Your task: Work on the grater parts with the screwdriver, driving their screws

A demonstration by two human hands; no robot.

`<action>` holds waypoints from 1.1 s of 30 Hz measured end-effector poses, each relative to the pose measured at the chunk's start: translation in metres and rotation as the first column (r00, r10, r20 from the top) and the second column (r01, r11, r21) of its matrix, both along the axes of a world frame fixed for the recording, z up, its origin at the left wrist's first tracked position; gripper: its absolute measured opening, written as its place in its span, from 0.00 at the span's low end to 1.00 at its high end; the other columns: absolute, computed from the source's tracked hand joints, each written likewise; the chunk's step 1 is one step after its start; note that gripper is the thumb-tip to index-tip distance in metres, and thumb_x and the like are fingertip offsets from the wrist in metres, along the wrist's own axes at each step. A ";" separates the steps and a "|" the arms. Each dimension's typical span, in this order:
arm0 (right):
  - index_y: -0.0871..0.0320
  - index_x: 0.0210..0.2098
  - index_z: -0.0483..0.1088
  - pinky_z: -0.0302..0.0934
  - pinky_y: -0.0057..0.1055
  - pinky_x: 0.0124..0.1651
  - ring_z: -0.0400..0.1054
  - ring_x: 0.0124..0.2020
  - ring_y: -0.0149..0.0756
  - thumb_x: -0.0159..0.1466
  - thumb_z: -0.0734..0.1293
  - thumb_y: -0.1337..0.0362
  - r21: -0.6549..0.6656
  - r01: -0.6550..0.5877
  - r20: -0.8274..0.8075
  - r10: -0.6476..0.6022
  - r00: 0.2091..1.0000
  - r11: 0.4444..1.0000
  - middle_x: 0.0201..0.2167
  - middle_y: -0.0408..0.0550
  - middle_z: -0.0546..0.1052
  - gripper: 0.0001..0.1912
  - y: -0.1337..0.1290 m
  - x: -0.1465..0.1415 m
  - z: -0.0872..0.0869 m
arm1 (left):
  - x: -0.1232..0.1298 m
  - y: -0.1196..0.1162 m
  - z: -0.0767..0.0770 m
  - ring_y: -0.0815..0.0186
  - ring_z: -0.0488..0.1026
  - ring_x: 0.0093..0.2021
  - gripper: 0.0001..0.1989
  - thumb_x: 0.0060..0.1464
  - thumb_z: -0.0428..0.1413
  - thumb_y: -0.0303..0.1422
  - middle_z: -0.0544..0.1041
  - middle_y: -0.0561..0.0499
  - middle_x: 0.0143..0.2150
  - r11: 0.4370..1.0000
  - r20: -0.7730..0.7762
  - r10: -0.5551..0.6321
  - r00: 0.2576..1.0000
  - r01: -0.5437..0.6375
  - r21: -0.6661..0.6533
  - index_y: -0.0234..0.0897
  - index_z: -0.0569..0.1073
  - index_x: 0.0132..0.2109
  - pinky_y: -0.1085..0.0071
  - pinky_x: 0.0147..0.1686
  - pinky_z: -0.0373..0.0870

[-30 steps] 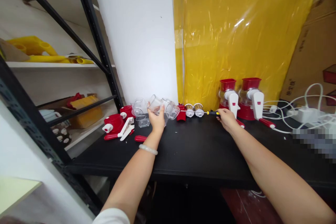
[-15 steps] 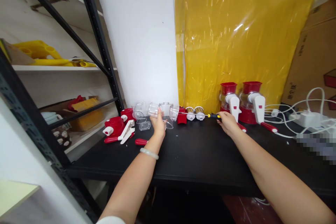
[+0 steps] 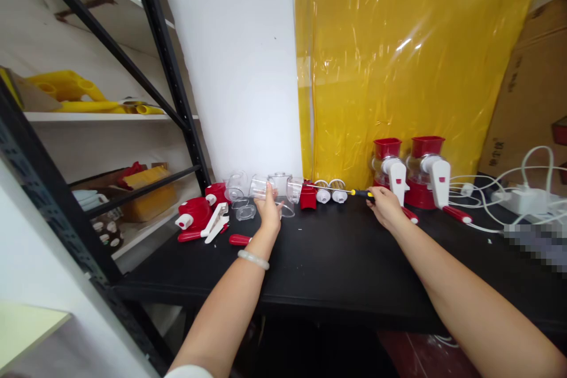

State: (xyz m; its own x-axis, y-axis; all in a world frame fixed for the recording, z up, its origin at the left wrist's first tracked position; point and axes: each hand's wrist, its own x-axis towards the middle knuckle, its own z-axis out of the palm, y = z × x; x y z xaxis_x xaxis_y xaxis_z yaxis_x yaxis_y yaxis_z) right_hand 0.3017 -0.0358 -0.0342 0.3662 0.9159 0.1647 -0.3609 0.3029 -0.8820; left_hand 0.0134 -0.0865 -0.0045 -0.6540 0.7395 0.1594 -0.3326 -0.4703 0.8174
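Observation:
My left hand (image 3: 269, 210) is closed on a clear plastic housing (image 3: 294, 190) whose open end faces right. In my right hand (image 3: 383, 205) is the yellow and black handle of a long screwdriver (image 3: 362, 194), its thin shaft pointing left toward the housing. Whether the tip touches the housing is too small to tell. Behind the shaft are a red part (image 3: 308, 196) and two metal grater drums with white ends (image 3: 323, 194). More clear parts (image 3: 237, 185) lie left of my left hand.
Red bases (image 3: 194, 212), a white crank (image 3: 216, 223) and a red handle (image 3: 239, 240) lie on the black table (image 3: 328, 271) at left. Two assembled red-and-white graters (image 3: 423, 180) stand at right, beside white cables and a power strip (image 3: 527, 199). Shelves rise at left.
The whole view has shifted very slightly. Both hands keep their grips, and the screwdriver shaft slopes a little more, its left end higher.

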 end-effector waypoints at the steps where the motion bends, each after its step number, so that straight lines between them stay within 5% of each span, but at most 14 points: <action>1: 0.55 0.21 0.68 0.59 0.21 0.18 0.63 0.21 0.27 0.46 0.74 0.62 0.004 -0.003 -0.002 0.003 1.000 1.000 0.19 0.39 0.69 0.11 0.000 0.000 0.000 | 0.000 0.000 0.000 0.54 0.73 0.57 0.23 0.55 0.59 0.49 0.74 0.41 0.51 1.000 0.001 0.000 1.000 0.000 0.001 0.40 0.63 0.48 0.61 0.41 0.78; 33: 0.56 0.23 0.69 0.63 0.20 0.22 0.64 0.24 0.26 0.48 0.79 0.59 0.056 -0.082 -0.067 0.086 0.994 0.995 0.24 0.40 0.71 0.15 -0.004 -0.013 -0.004 | 0.000 -0.001 -0.001 0.53 0.73 0.57 0.21 0.56 0.58 0.46 0.76 0.43 0.46 0.996 0.041 0.005 0.999 -0.008 0.087 0.42 0.62 0.49 0.61 0.42 0.75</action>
State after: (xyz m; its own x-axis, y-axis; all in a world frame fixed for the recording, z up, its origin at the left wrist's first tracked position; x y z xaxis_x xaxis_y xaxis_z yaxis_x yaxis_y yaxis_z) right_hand 0.2883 -0.0400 -0.0382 0.3003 0.9346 0.1906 -0.4466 0.3143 -0.8377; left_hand 0.0134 -0.0876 -0.0054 -0.6661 0.7197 0.1960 -0.3618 -0.5415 0.7589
